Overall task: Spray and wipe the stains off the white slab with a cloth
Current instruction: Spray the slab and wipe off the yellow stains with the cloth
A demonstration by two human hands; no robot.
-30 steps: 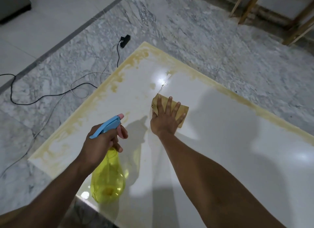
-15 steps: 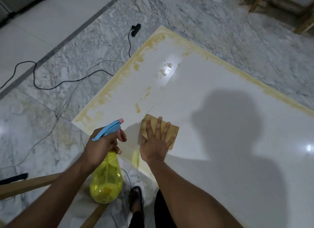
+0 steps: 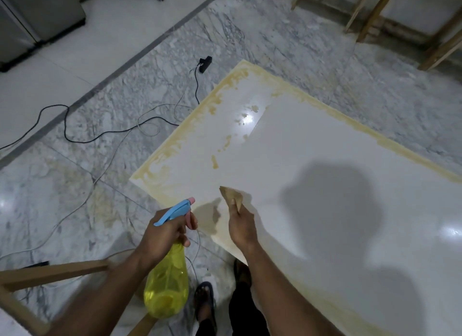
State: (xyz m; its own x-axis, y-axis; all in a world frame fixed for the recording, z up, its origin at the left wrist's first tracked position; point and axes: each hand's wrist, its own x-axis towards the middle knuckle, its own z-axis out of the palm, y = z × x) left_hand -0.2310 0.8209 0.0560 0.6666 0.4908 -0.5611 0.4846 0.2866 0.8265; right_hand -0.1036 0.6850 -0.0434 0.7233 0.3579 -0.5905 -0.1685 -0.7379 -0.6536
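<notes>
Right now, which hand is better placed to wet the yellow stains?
Left. The left hand grips the spray bottle, nozzle toward the stains; the right hand only pinches the cloth.

The white slab (image 3: 312, 175) has a smooth, glossy face that mirrors the ceiling lights, with matt yellowish stains (image 3: 215, 103) along its edges. The spray bottle (image 3: 167, 285) is translucent yellow plastic with an opaque blue plastic trigger head. The cloth (image 3: 233, 196) looks soft, tan and matt. The floor (image 3: 140, 85) is polished grey-veined marble. The frame pieces (image 3: 52, 270) are bare, matt wood.
</notes>
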